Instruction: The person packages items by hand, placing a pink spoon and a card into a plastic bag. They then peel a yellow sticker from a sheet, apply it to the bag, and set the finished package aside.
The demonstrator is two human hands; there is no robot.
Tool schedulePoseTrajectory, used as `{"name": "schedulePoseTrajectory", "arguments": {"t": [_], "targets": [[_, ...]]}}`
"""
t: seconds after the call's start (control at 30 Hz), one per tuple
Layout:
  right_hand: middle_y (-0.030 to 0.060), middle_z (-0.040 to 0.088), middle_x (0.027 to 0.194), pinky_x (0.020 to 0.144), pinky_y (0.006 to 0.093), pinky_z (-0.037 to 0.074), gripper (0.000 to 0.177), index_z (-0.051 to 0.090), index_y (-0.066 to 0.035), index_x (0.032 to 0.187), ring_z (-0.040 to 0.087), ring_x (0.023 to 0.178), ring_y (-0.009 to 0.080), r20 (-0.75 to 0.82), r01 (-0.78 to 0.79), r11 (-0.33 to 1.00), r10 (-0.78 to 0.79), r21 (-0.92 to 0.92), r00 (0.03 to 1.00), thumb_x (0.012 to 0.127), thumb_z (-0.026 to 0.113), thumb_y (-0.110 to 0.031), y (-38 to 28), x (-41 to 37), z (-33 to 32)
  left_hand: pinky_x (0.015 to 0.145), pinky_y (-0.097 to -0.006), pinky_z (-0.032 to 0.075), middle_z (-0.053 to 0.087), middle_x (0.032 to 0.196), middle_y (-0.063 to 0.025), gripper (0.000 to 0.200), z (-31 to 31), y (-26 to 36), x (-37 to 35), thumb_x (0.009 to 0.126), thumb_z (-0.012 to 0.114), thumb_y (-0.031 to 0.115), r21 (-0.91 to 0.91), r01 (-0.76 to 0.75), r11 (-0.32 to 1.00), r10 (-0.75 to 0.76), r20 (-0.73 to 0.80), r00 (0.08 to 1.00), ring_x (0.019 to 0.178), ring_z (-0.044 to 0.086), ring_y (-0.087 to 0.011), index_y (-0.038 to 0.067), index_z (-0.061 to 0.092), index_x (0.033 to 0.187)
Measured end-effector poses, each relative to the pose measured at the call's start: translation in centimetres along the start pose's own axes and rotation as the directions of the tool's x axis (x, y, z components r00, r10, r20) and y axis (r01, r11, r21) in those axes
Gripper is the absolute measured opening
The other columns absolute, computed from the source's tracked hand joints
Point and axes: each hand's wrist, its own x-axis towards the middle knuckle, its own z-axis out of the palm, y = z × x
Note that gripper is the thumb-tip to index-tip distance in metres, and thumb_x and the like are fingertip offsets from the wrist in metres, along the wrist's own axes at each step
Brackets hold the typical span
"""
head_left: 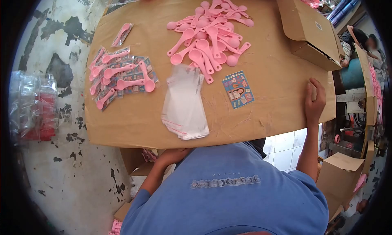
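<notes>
My right hand (315, 100) rests on the right side of the brown-covered table, fingers loosely bent and apart, with nothing in it. At the front edge of the table is my left hand (173, 156), close to my shirt; its fingers are hidden. Nearest in front of me lies a stack of clear plastic bags (184, 108). Small blue printed cards (238, 90) lie to the right of the bags. Behind them spreads a heap of pink plastic measuring spoons (212, 32). To the left are several bagged spoons with cards (122, 73), and one more bagged spoon (122, 34) sits apart.
An open cardboard box (308, 30) stands at the table's back right. Another carton (339, 175) is on the floor side at right. Clear and red plastic packs (34, 106) are at far left, against a peeling wall. Another person (359, 41) is at upper right.
</notes>
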Motion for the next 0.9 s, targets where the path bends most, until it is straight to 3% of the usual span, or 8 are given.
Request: {"name": "schedulePoseTrajectory", "arguments": {"t": [0.1,0.2,0.27,0.33,0.43,0.67,0.73,0.9], "targets": [[0.0138,0.074,0.106,0.093,0.0408,0.053,0.020,0.070,-0.002,0.117,0.070,0.101,0.0288,-0.027,0.096,0.992,-0.098,-0.086,0.995,0.101,0.065,-0.012,-4.9,0.9,-0.9,0.105,-0.0401,0.049,0.070,0.132,-0.0154,0.034,-3.1,4.2,-4.3,0.106,0.054,0.024,0.046,-0.157,0.986,0.156,0.030,0.987,0.119,0.066,-0.0343,0.006,0.065,0.133],[0.0099,0.074,0.086,0.073,0.0368,0.056,0.017,0.071,-0.002,0.113,0.070,0.074,0.0242,0.259,-0.277,0.940,0.223,0.198,0.940,0.100,0.067,-0.011,-10.8,0.8,-1.2,0.087,-0.0378,0.056,0.076,0.111,-0.0154,0.032,-8.4,9.4,-8.3,0.100,0.065,0.021,0.103,-0.074,0.992,0.048,0.230,0.972,0.099,0.074,-0.0295,0.002,0.070,0.126],[0.0096,0.070,0.072,0.058,0.0342,0.051,0.014,0.072,-0.003,0.109,0.063,0.055,0.0220,0.381,-0.253,0.931,0.140,0.264,0.914,0.099,0.067,-0.012,-13.4,0.6,-0.1,0.078,-0.0345,0.055,0.076,0.097,-0.0133,0.024,-10.2,10.8,-9.0,0.099,0.066,0.017,-0.122,-0.170,0.978,0.165,-0.049,0.985,0.086,0.073,-0.0231,0.001,0.072,0.116],[0.0102,0.069,0.076,0.061,0.0365,0.051,0.017,0.071,-0.005,0.111,0.065,0.062,0.0231,0.426,-0.187,0.930,0.037,0.316,0.904,0.098,0.068,-0.015,-15.3,1.1,1.4,0.073,-0.0299,0.052,0.072,0.087,-0.0097,0.019,-10.7,10.9,-7.7,0.100,0.066,0.015,-0.181,-0.253,0.950,0.161,-0.410,0.898,0.079,0.068,-0.0162,-0.001,0.071,0.108],[0.0117,0.067,0.086,0.069,0.0399,0.052,0.023,0.068,-0.006,0.113,0.067,0.078,0.0256,0.457,-0.113,0.954,-0.028,0.278,0.889,0.097,0.071,-0.022,-17.7,1.0,3.1,0.069,-0.0283,0.047,0.063,0.079,-0.0036,0.021,-10.6,13.3,-2.5,0.099,0.070,0.019,0.116,-0.117,0.986,0.161,-0.818,0.551,0.070,0.054,-0.0131,-0.002,0.068,0.099],[0.0147,0.064,0.109,0.077,0.0435,0.053,0.042,0.062,-0.005,0.115,0.063,0.103,0.0324,0.510,-0.042,0.998,0.058,-0.043,0.858,0.088,0.080,-0.032,-20.9,-0.8,5.5,0.064,-0.0317,0.049,0.067,0.078,-0.0090,0.030,-9.4,11.7,2.1,0.089,0.083,0.023,0.065,-0.007,0.998,0.058,-0.825,0.563,0.069,0.061,-0.0147,-0.002,0.066,0.095],[0.0132,0.064,0.100,0.075,0.0419,0.053,0.044,0.061,-0.005,0.116,0.064,0.094,0.0299,0.532,-0.112,0.992,0.060,0.066,0.845,0.086,0.082,-0.029,-20.4,-0.4,5.6,0.065,-0.0305,0.050,0.068,0.077,-0.0080,0.032,-9.9,12.8,1.4,0.086,0.085,0.021,-0.178,-0.042,0.983,-0.111,-0.763,0.637,0.069,0.061,-0.0139,-0.002,0.066,0.095],[0.0043,0.060,0.078,0.068,0.0319,0.051,0.034,0.063,-0.003,0.113,0.061,0.073,0.0151,0.662,-0.479,0.840,0.208,0.257,0.720,0.088,0.082,-0.016,-19.0,0.7,5.5,0.067,-0.0258,0.050,0.068,0.077,-0.0058,0.026,-10.1,10.5,1.8,0.090,0.082,0.017,-0.245,-0.187,0.951,-0.092,-0.805,0.587,0.070,0.060,-0.0103,-0.005,0.069,0.095]]}}
